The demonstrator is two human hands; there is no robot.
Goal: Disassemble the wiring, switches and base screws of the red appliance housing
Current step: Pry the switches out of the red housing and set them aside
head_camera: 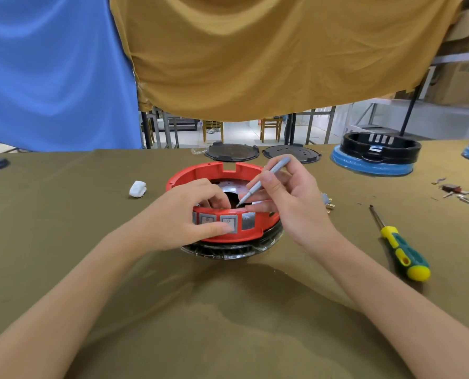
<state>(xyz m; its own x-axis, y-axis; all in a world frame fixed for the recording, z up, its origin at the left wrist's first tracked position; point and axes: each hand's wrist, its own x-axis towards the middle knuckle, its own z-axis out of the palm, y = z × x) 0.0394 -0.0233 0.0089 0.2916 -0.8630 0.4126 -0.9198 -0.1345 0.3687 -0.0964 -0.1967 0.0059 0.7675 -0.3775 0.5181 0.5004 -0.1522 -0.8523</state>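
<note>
While the red housing (222,203) is seated on a black ribbed base (227,251) at the centre of the olive-covered table (227,310), its near wall is gripped by the left hand (184,214), thumb pressed on a grey switch (229,222) and fingers curled inside the rim. A slim grey tool (263,181) is pinched in the right hand (290,198), tip directed into the housing behind the switches. A green-and-yellow screwdriver (400,244) is laid on the table well to the right.

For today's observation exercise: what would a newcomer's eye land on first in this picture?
The red housing at the table's centre draws the eye, with both hands on it: the left hand grips its front wall by the switches, and the right hand holds a grey tool pointing inside. A green-and-yellow screwdriver lies to the right.
</note>
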